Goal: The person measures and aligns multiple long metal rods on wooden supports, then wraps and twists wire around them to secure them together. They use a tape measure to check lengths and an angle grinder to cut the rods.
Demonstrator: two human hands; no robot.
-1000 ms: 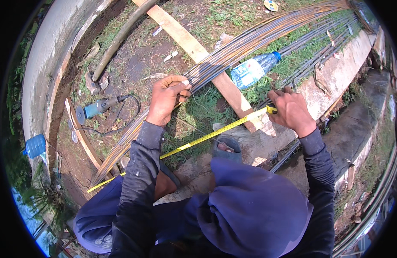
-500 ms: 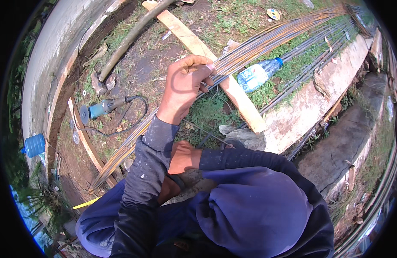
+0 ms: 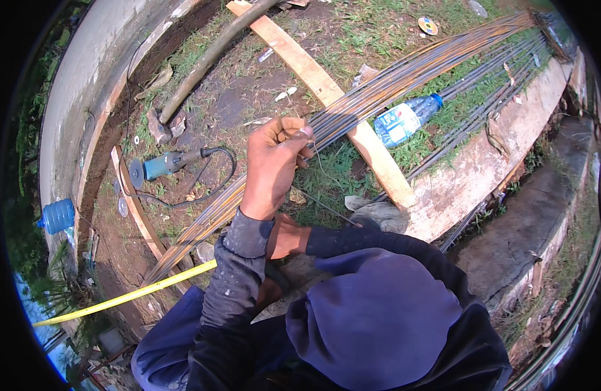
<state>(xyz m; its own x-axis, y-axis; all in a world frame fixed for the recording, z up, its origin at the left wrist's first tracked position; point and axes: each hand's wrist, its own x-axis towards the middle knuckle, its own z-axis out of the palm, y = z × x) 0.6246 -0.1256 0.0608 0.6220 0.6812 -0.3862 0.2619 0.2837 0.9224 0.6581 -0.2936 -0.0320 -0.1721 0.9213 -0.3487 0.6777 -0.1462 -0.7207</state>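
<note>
My left hand (image 3: 272, 166) is closed in a pinch above a bundle of thin, partly rusty steel rods (image 3: 405, 75). From its fingertips a thin wire (image 3: 324, 168) trails downward. My right hand (image 3: 289, 236) reaches in from the right, below my left wrist; my left forearm covers its fingers, so its grip cannot be seen. A bright yellow measuring tape (image 3: 128, 297) runs in from the far left and ends from view at my left sleeve. The rods rest across a wooden batten (image 3: 378, 159), with my bent knees in purple cloth below.
A blue-green angle grinder (image 3: 164, 165) with its cord lies left, beside a short wooden strip (image 3: 141, 208). A clear plastic bottle (image 3: 405, 120) lies right of the batten. More rods and a pale plank (image 3: 470, 176) are at the right; a large blue water bottle (image 3: 57, 216) stands far left.
My left hand has drawn back slightly from the rods, toward me. The yellow tape now shows much longer, reaching my left sleeve. The whole view has shifted a little.
</note>
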